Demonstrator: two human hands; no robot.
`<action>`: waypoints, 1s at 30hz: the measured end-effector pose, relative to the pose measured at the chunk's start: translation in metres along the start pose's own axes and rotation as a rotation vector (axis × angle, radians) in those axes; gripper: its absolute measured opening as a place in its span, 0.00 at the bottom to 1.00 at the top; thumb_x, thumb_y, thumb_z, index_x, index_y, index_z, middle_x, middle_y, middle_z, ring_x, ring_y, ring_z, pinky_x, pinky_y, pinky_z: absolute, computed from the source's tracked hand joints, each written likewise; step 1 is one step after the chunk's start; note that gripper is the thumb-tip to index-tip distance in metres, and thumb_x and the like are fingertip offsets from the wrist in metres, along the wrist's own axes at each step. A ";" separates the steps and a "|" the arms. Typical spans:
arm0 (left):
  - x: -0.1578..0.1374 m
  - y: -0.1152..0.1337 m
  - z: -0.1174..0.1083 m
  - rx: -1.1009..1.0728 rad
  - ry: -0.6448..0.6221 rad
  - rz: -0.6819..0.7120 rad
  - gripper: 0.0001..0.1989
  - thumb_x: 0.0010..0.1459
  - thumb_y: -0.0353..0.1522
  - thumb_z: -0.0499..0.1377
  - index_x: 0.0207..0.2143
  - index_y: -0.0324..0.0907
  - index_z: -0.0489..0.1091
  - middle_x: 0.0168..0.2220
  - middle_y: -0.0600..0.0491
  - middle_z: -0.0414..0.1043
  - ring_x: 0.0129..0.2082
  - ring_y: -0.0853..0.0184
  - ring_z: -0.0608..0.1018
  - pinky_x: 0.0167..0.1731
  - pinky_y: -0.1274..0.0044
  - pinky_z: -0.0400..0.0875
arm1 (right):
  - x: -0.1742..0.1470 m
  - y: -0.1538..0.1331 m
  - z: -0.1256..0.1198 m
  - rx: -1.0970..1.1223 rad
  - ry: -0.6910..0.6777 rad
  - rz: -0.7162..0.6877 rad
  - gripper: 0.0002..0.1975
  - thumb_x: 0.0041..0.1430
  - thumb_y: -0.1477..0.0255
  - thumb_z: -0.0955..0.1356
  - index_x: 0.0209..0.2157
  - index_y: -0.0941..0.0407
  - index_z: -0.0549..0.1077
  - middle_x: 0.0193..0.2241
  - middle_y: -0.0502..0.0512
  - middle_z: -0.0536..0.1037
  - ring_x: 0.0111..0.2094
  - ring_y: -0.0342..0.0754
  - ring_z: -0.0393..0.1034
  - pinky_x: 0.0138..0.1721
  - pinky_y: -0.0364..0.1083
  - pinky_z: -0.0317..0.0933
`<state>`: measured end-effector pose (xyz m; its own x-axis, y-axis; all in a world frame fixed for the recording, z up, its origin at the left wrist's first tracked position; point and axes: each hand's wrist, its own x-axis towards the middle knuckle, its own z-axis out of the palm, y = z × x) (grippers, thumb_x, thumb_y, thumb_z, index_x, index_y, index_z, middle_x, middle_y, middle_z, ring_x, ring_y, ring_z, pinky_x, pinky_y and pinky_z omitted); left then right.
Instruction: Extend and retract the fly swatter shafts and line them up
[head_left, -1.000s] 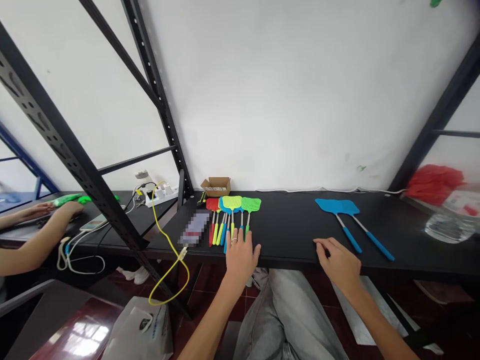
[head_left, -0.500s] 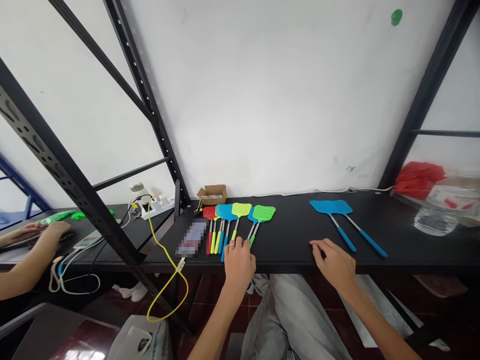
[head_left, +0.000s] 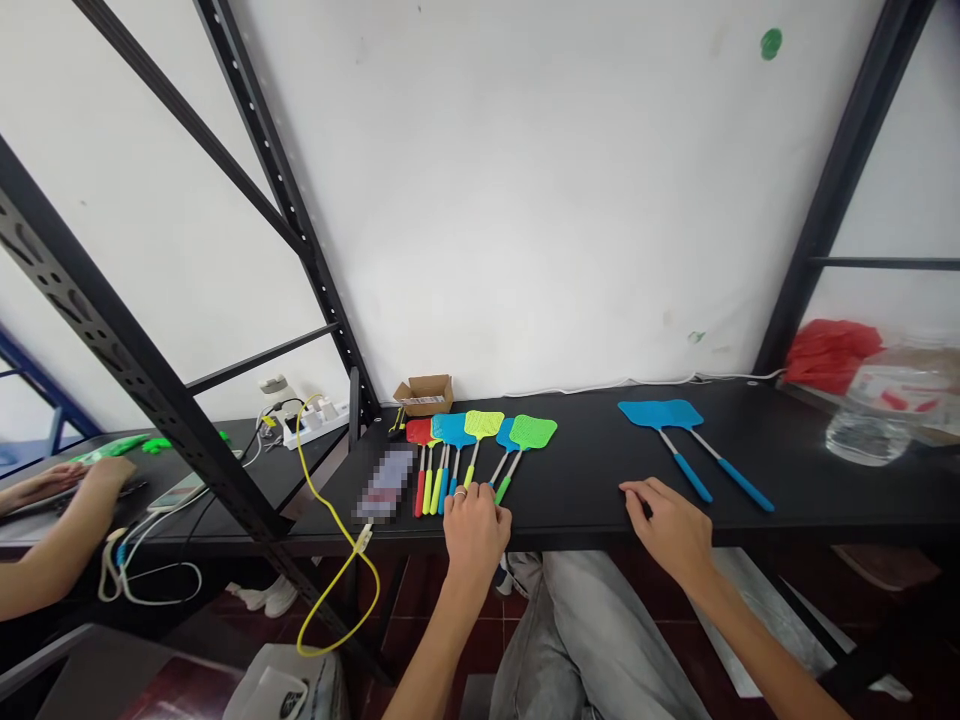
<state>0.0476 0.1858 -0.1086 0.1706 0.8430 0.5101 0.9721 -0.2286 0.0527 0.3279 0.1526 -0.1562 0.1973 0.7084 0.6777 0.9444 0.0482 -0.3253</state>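
Note:
My left hand (head_left: pixel 478 530) is at the table's front edge, its fingers curled down over the handle ends of a green fly swatter (head_left: pixel 533 432) and its neighbours. The fingertips are hidden. A blue fly swatter (head_left: pixel 505 433) lies partly under the green one, and a yellow fly swatter (head_left: pixel 484 424) lies to their left. Farther left, blue, yellow-green and red fly swatters (head_left: pixel 418 432) overlap in a fan, handles toward me. My right hand (head_left: pixel 670 527) rests at the edge with loosely curled fingers and nothing in them. Beyond it lie two blue fly swatters (head_left: pixel 660 413), apart from the hand.
A phone with a blurred screen (head_left: pixel 386 483) lies left of the fan, with a yellow cable (head_left: pixel 307 470) hanging down. A small cardboard box (head_left: pixel 425 394) stands behind. At right are a clear plastic bottle (head_left: pixel 870 425) and a red bag (head_left: pixel 832 355). A co-worker's arms (head_left: pixel 67 530) are at far left.
My left hand has shifted slightly left and toward me. The green fly swatter now leans more to the right, its head a little farther right. My right hand has stayed put.

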 end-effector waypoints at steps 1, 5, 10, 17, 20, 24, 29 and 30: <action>-0.001 0.003 0.000 -0.005 0.000 0.009 0.05 0.55 0.27 0.54 0.32 0.41 0.70 0.32 0.48 0.73 0.40 0.56 0.74 0.40 0.68 0.63 | 0.000 0.000 0.000 0.001 0.001 0.001 0.19 0.67 0.64 0.58 0.39 0.53 0.79 0.34 0.55 0.79 0.31 0.45 0.71 0.24 0.43 0.49; -0.006 0.015 0.001 -0.049 -0.030 0.055 0.08 0.60 0.37 0.56 0.32 0.42 0.68 0.30 0.48 0.72 0.39 0.56 0.75 0.42 0.67 0.63 | -0.001 0.002 0.003 -0.003 -0.002 0.008 0.18 0.67 0.65 0.59 0.39 0.53 0.79 0.33 0.54 0.79 0.29 0.45 0.70 0.23 0.43 0.47; -0.008 0.019 0.002 -0.116 -0.139 0.080 0.07 0.62 0.33 0.51 0.35 0.41 0.68 0.28 0.51 0.73 0.32 0.60 0.77 0.40 0.68 0.63 | 0.000 0.001 0.001 0.015 -0.021 0.019 0.18 0.67 0.65 0.59 0.39 0.53 0.79 0.33 0.55 0.79 0.30 0.46 0.70 0.23 0.43 0.47; 0.040 0.054 0.025 -0.169 -0.220 0.025 0.13 0.60 0.39 0.56 0.40 0.39 0.69 0.38 0.43 0.75 0.41 0.53 0.78 0.38 0.70 0.66 | 0.034 -0.013 0.010 0.065 -0.275 0.133 0.13 0.61 0.62 0.64 0.41 0.47 0.79 0.29 0.52 0.79 0.28 0.48 0.71 0.24 0.44 0.47; 0.073 0.072 0.038 -0.261 -0.307 -0.037 0.12 0.63 0.35 0.51 0.39 0.37 0.70 0.39 0.41 0.76 0.41 0.55 0.78 0.36 0.72 0.65 | 0.063 -0.016 0.031 0.290 -0.383 0.171 0.14 0.61 0.61 0.63 0.36 0.49 0.80 0.29 0.53 0.80 0.31 0.50 0.73 0.27 0.44 0.53; 0.096 0.076 0.052 -0.605 -0.347 -0.088 0.17 0.66 0.36 0.44 0.35 0.41 0.71 0.35 0.47 0.77 0.39 0.61 0.78 0.36 0.75 0.64 | 0.099 -0.027 0.062 0.798 -0.504 0.468 0.18 0.59 0.57 0.65 0.28 0.55 0.78 0.31 0.58 0.81 0.24 0.46 0.70 0.25 0.43 0.58; 0.094 0.069 0.061 -0.822 -0.328 -0.126 0.20 0.66 0.35 0.41 0.31 0.41 0.70 0.29 0.51 0.76 0.33 0.64 0.76 0.33 0.76 0.63 | 0.117 -0.052 0.083 1.279 -0.521 0.656 0.17 0.52 0.56 0.72 0.31 0.58 0.78 0.32 0.60 0.80 0.24 0.42 0.69 0.25 0.41 0.60; 0.093 0.069 0.062 -0.828 -0.321 -0.126 0.21 0.66 0.36 0.40 0.30 0.41 0.70 0.30 0.51 0.77 0.34 0.64 0.76 0.33 0.75 0.63 | 0.117 -0.056 0.085 1.295 -0.532 0.635 0.17 0.50 0.56 0.73 0.29 0.58 0.78 0.30 0.58 0.79 0.25 0.42 0.68 0.25 0.41 0.59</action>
<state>0.1402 0.2782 -0.1108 0.2283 0.9526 0.2009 0.5804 -0.2988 0.7575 0.2762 0.2930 -0.1147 0.0860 0.9963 -0.0051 -0.1811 0.0106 -0.9834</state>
